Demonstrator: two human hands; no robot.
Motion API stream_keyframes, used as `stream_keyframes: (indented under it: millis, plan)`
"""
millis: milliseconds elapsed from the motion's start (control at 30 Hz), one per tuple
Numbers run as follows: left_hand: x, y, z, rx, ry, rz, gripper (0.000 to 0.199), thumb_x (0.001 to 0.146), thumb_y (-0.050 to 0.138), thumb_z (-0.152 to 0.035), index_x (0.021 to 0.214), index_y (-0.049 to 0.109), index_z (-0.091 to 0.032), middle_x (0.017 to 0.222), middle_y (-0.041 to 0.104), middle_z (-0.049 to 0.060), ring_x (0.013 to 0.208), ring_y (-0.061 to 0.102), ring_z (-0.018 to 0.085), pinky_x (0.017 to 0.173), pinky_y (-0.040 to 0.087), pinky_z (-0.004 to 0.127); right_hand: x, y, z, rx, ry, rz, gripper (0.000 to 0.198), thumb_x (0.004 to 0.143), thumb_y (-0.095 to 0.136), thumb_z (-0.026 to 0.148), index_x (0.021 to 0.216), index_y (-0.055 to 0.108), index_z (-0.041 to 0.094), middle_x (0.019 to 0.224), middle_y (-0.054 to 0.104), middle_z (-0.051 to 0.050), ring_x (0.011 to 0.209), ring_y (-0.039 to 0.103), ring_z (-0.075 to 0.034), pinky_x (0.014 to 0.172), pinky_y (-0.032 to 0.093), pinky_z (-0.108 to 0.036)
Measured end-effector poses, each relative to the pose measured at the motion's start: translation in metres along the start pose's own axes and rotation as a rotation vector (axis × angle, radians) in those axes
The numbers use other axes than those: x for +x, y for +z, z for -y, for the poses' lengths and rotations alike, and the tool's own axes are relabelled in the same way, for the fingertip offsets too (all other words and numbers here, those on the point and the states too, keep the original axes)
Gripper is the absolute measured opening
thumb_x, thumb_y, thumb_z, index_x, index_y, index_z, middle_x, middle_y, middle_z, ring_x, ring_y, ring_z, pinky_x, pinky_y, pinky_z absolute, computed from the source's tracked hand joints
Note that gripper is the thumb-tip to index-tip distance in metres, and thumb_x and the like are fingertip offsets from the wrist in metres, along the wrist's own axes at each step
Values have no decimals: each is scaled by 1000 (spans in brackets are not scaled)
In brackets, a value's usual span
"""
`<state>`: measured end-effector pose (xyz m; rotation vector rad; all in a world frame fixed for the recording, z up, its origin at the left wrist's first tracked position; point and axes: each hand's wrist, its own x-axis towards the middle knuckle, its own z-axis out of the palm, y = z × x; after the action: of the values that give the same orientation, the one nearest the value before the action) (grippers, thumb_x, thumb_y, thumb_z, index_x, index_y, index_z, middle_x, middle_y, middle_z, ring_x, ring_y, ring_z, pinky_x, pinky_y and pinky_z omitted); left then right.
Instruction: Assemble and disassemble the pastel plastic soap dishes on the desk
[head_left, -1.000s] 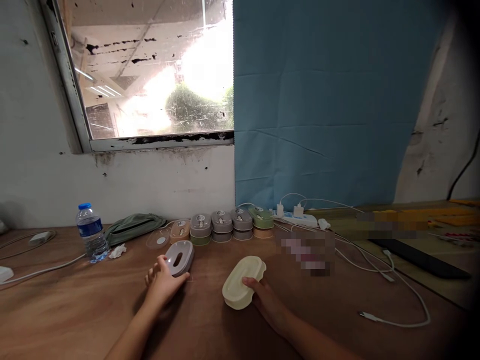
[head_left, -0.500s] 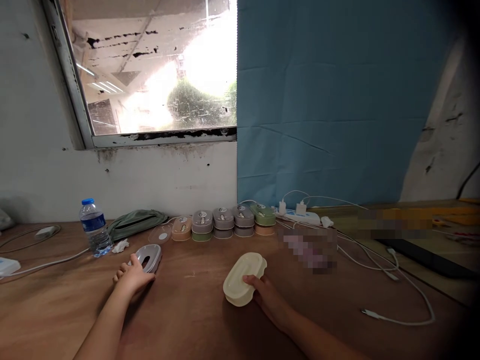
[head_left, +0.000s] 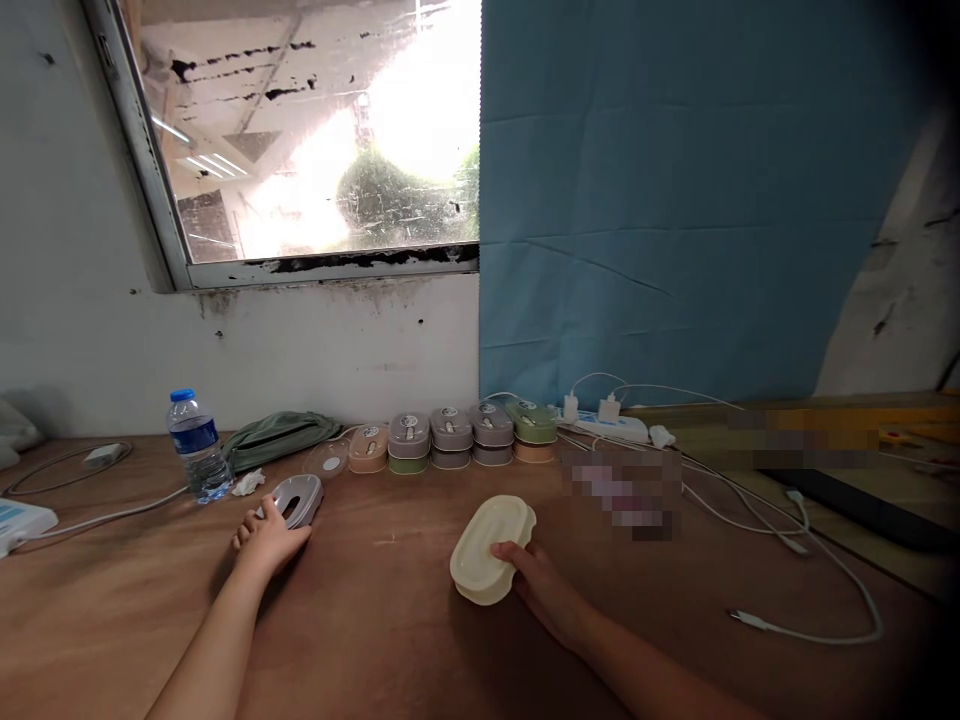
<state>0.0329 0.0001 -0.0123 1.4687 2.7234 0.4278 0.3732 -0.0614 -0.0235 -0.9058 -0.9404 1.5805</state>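
Note:
My right hand (head_left: pixel 546 592) grips a cream oval lunch-box piece (head_left: pixel 491 548) by its right edge, the thumb on its upper face. That piece is tilted above the brown table; which part of a box it is I cannot tell. On the left, my left hand (head_left: pixel 266 538) is closed around a grey oval lunch-box lid (head_left: pixel 306 497) with a dark slot in its middle. The fingers curl over its near-left side and hide part of it. Along the wall stand several oval lunch boxes, among them a grey one (head_left: pixel 451 428), a green one (head_left: pixel 532 422) and an orange one (head_left: pixel 368 449).
A water bottle (head_left: pixel 198 447) stands at the left beside a green pouch (head_left: pixel 281 440) and a crumpled tissue (head_left: pixel 248 482). White cables (head_left: pixel 810 638) and a power strip (head_left: pixel 622 427) lie to the right. A blurred pinkish patch (head_left: pixel 622 495) sits right of the boxes.
The view has shifted slightly, so everything sits a little further right and higher. Both hands keep their holds, and the cream piece has barely moved.

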Motion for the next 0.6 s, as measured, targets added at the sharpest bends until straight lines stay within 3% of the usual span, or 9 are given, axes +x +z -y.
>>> stream_keyframes:
  millis: [300, 433, 533, 600]
  plan:
    - [1, 2, 2, -19, 60, -65, 78, 61, 51, -45, 124, 20, -11, 124, 34, 22, 118, 31, 36, 94, 24, 42, -1, 3, 3, -19, 9, -24, 18, 67, 59, 24, 82, 57, 14, 74, 65, -3, 79, 60, -20, 76, 45, -31]
    - [-2, 4, -3, -28, 119, -159, 78, 59, 56, -39, 123, 24, -10, 131, 21, 22, 124, 16, 38, 99, 17, 45, 1, 1, 1, -36, 9, -26, 18, 66, 59, 24, 80, 58, 14, 73, 65, -3, 79, 60, -20, 77, 44, -31]
    - [-25, -4, -21, -136, 406, -164, 67, 64, 54, -31, 123, 28, -13, 136, 11, 18, 127, 9, 33, 100, 16, 44, 1, -1, -1, -93, -10, 11, 21, 66, 60, 25, 83, 60, 13, 75, 66, -4, 78, 60, -20, 76, 43, -32]
    - [-52, -11, -38, -287, 789, -107, 53, 73, 45, -28, 123, 31, -16, 135, 21, 13, 126, 18, 24, 101, 20, 38, 1, -2, -2, -139, -26, 39, 22, 66, 59, 27, 82, 61, 12, 75, 66, -4, 76, 59, -20, 75, 42, -31]
